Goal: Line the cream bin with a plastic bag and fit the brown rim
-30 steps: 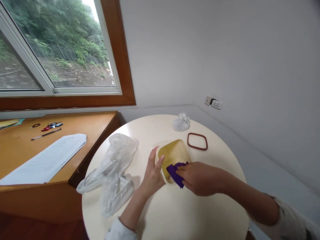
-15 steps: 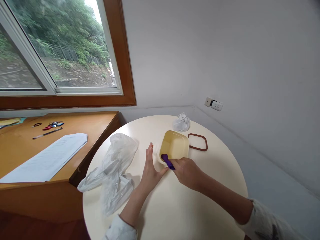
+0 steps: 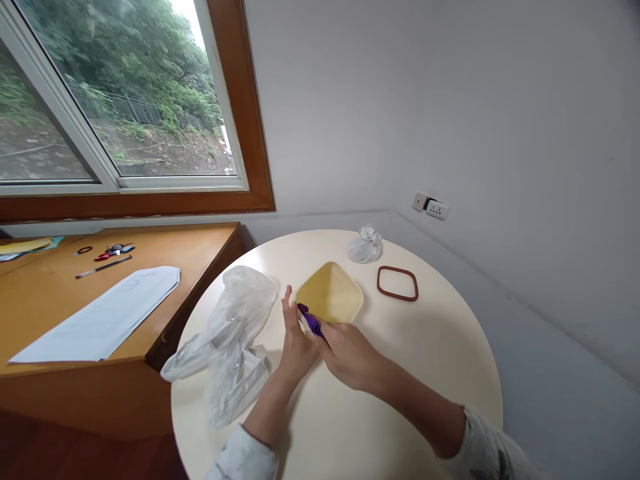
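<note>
A yellow plastic box (image 3: 345,303) with rounded corners stands open on the round table, one corner turned toward me. In my right hand (image 3: 350,353) is a bunched purple cloth (image 3: 313,324), pressed on the box's near left rim. My left hand (image 3: 296,347) is up against the same side, its fingers stretched upward along the wall. Its thumb is hidden behind my right hand. Apart from both hands, a brown rubber sealing ring (image 3: 416,287) lies flat to the right of the box.
A crumpled white plastic bag (image 3: 235,333) spreads over the table's (image 3: 390,420) left side. At the back sits a knotted white bag (image 3: 365,247). The wooden desk (image 3: 210,247) on the left carries paper sheets (image 3: 100,313), a pen (image 3: 103,267) and small items.
The yellow box has shifted left and turned, away from the sealing ring. My right hand and the purple cloth have moved left, close against my left hand.
</note>
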A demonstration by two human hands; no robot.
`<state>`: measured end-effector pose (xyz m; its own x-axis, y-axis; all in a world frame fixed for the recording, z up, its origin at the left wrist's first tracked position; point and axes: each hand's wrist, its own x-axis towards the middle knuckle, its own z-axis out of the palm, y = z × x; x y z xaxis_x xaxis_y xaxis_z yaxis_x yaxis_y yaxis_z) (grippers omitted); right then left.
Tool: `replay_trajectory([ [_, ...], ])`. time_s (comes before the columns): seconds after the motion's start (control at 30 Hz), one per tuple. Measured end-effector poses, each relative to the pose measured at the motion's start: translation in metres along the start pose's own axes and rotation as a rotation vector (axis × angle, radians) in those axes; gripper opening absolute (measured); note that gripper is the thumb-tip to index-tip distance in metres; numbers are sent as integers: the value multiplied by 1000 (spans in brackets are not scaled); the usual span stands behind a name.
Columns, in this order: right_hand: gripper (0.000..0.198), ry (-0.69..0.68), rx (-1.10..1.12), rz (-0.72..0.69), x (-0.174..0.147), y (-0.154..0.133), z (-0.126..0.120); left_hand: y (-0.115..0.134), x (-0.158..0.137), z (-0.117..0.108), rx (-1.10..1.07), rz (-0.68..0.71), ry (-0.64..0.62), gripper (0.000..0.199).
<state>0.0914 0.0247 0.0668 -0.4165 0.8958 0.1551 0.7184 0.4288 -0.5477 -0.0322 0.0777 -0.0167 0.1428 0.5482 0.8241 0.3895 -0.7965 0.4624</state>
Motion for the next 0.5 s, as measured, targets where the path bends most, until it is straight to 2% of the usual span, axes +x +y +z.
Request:
replay_trajectory([
  [0.07, 31, -69, -33, 14, -2, 5, -7, 0, 0, -1, -4, -66, -8, 108],
  [0.13, 27, -157, -100, 24, -2, 12, -15, 1, 0, -1, 18, -75, -30, 110],
  [0.27, 24, -344, -154, 28, 6, 28, -26, 3, 0, 0, 55, 35, -102, 114],
  [0.4, 25, -489, -176, 38, 26, 42, -18, 4, 1, 1, 54, 74, -128, 116],
  [0.5, 23, -554, -220, -29, 42, 51, -4, 5, 2, 2, 67, 107, -140, 117],
])
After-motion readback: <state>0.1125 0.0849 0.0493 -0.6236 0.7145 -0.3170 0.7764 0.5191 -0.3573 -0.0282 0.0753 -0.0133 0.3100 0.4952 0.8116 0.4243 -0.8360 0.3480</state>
